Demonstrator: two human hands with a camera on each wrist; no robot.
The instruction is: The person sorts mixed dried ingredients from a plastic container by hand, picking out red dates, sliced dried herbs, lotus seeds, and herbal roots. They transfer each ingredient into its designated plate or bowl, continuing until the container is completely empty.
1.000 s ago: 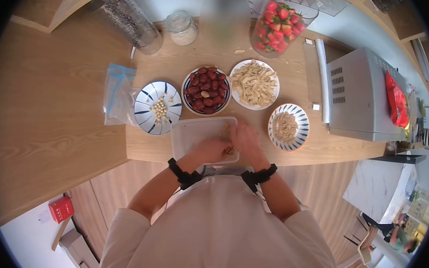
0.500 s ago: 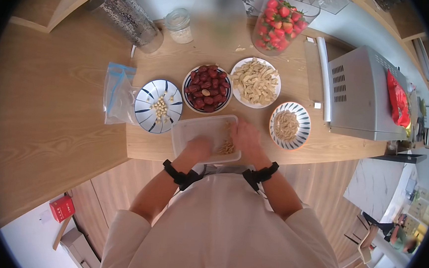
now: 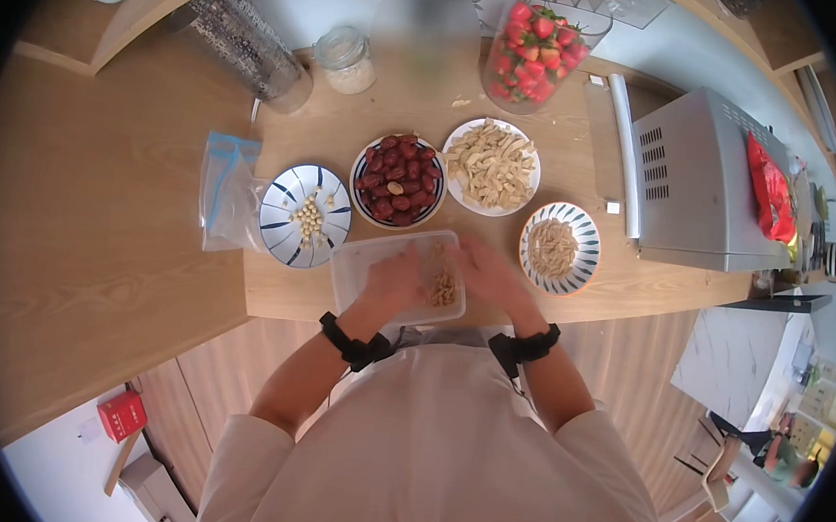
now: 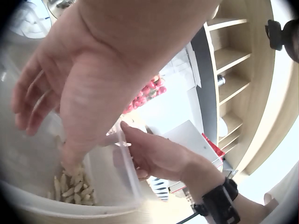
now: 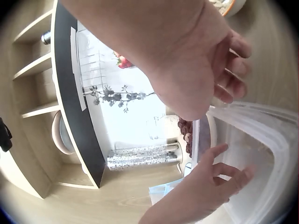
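Observation:
A clear plastic container [image 3: 352,259] stands at the counter's front edge, with a heap of small tan pieces [image 4: 74,189] at its right end. Over its middle is my left hand [image 3: 393,284], fingers spread and loosely bent, thumb close to the heap in the left wrist view. My right hand [image 3: 485,271] is at the container's right side. In the right wrist view its fingers [image 5: 233,88] are loosely bent beside the rim, with nothing held in them.
Behind the container are a plate of white-tan slices [image 3: 489,174] and a bowl of red dates [image 3: 386,167]. A bowl of pale round seeds [image 3: 279,237] is left, a bowl of beige strips [image 3: 585,258] right. Strawberries fill a clear tub [image 3: 534,61]; a zip bag [image 3: 228,199] lies left.
My left hand has moved left off the tan pieces, uncovering them, then slightly up. My right hand has shifted slightly right at the container's side.

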